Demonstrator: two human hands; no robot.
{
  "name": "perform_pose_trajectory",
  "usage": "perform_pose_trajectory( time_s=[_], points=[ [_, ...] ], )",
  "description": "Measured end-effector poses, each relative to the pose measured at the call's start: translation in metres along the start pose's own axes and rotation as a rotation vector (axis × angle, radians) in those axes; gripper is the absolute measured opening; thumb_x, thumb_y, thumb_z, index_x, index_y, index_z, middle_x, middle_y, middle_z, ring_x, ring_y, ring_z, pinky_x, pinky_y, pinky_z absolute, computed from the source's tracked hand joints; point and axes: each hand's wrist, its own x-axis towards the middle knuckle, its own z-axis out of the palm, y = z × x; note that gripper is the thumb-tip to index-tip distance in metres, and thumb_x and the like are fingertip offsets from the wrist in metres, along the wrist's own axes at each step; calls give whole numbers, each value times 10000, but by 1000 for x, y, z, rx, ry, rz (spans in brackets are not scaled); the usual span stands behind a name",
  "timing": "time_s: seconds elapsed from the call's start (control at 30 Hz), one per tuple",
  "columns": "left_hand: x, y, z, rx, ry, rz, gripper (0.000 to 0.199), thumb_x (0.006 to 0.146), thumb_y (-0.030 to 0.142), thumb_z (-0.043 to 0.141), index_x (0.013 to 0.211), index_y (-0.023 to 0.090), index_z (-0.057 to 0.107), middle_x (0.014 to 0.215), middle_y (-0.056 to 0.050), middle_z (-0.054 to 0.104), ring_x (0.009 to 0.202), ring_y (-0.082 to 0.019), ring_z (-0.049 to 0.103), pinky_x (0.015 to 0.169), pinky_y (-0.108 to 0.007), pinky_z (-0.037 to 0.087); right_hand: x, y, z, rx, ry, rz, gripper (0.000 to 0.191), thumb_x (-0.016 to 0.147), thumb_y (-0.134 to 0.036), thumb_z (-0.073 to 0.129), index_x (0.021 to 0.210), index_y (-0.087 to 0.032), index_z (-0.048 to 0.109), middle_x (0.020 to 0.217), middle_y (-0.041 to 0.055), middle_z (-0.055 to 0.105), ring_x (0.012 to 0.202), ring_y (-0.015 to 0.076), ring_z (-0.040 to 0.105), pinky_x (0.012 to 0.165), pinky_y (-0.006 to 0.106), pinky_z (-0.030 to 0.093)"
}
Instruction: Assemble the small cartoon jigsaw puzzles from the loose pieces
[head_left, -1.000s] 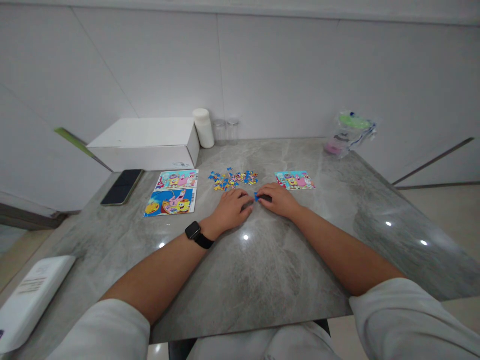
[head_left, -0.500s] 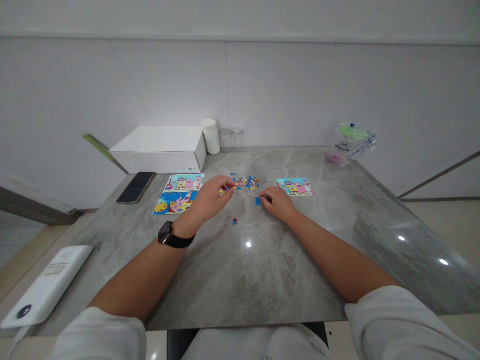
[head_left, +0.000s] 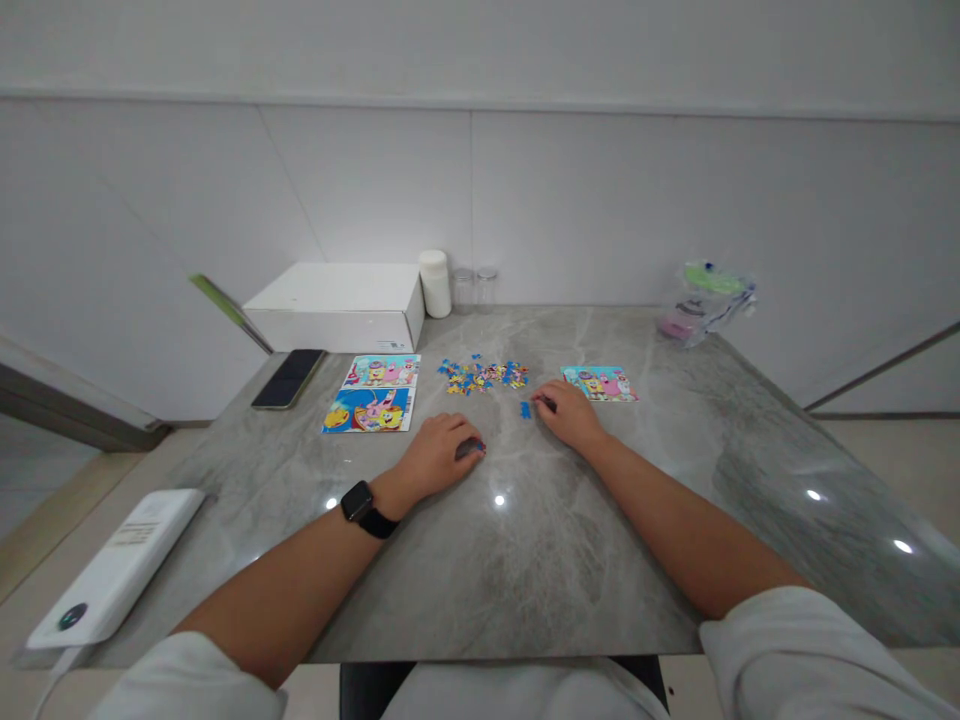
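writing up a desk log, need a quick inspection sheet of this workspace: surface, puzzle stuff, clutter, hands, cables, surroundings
Surface: grey marbled table, glossy, with bright light reflections
Job's things: loose pile of puzzle pieces; blue piece or pieces apart from it, count unclear; two-picture sheet left, picture card right
Clutter: phone, white box, white bottle, two clear glasses, plastic bag, white device
Left hand: small piece at fingertips, grip unclear
Right hand: fingertips beside the blue, grip unclear
Cables: white cord from the white device's near end
Surroundings: pale panelled wall behind
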Motion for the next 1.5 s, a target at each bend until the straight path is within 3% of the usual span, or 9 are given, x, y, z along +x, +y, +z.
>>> perform_pose_trajectory(
  time_s=[0.53, 0.8, 1.03, 1.13, 1.37, 1.5],
  points=[
    [0, -5, -1, -67, 32, 19, 144, 943, 334, 700, 1035, 242, 763, 1081, -78, 720, 1031, -258, 653, 937, -424, 498, 0, -2, -6, 45, 113, 32, 208, 916, -189, 569, 1003, -224, 755, 1019, 90, 762, 981, 267, 692, 949, 433, 532],
    [3, -10, 2, -151, 85, 9, 165, 1010, 280, 593, 1005, 206, 740, 1019, -72, 733, 967, -216, 668, 905, -371, 512, 33, -7, -59, 25, 258, 62, 189, 915, -237, 594, 992, -223, 766, 1001, 85, 770, 899, 241, 701, 913, 402, 548],
    [4, -8, -2, -222, 120, -11, 171, 1010, 262, 563, 990, 203, 722, 961, -65, 716, 927, -210, 661, 884, -364, 522, 86, -16, -93, 4, 45, 86, 191, 919, -351, 679, 996, -230, 804, 894, 46, 777, 789, 203, 673, 786, 346, 533],
    [3, -8, -2, -241, 127, -16, 166, 1011, 255, 556, 999, 208, 715, 960, -61, 716, 926, -208, 662, 881, -361, 524, 96, -16, -82, -33, -6, 60, 189, 916, -364, 704, 1007, -236, 809, 859, 44, 772, 755, 199, 661, 753, 338, 523],
    [4, -11, 0, -277, 119, -17, 147, 999, 249, 569, 986, 210, 711, 943, -55, 715, 906, -205, 661, 866, -356, 519, 81, -15, -3, -259, -126, 0, 151, 923, -220, 701, 1013, -236, 820, 1000, 117, 774, 896, 263, 687, 801, 364, 521],
    [4, -12, 1, -278, 113, -21, 156, 998, 248, 568, 994, 210, 719, 936, -55, 712, 892, -202, 658, 861, -356, 522, 76, -7, 18, -268, -135, -29, 186, 922, -241, 720, 1077, -260, 821, 995, 116, 754, 906, 259, 677, 835, 354, 528]
  ],
)
